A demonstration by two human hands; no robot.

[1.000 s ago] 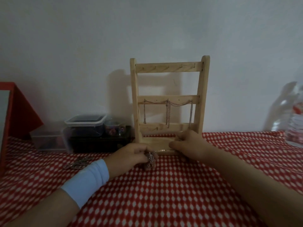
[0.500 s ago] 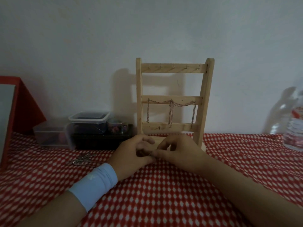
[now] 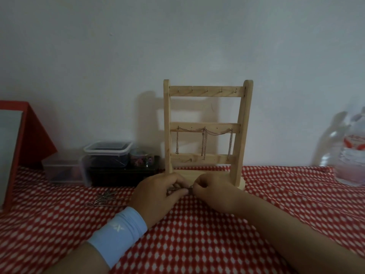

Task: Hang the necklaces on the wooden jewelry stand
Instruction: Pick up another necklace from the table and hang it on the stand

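A wooden jewelry stand (image 3: 207,89) with three crossbars stands against the wall at the table's back. Chains (image 3: 204,142) hang from hooks on its middle bar. Just in front of the stand's base, my left hand (image 3: 158,194) and my right hand (image 3: 213,191) meet fingertip to fingertip. Between them they pinch a thin metal necklace (image 3: 178,189), mostly hidden inside the fingers. Another loose silver necklace (image 3: 103,198) lies on the cloth left of my left hand.
A red-and-white patterned cloth (image 3: 197,244) covers the table. Stacked plastic containers (image 3: 107,155) and a small jar (image 3: 141,157) sit left of the stand. A red-framed mirror (image 3: 17,151) leans at far left. A clear water bottle (image 3: 353,151) stands at far right.
My hands came together in front of the stand's base and now both pinch the necklace that the left hand held alone a second ago. The view shifted slightly.
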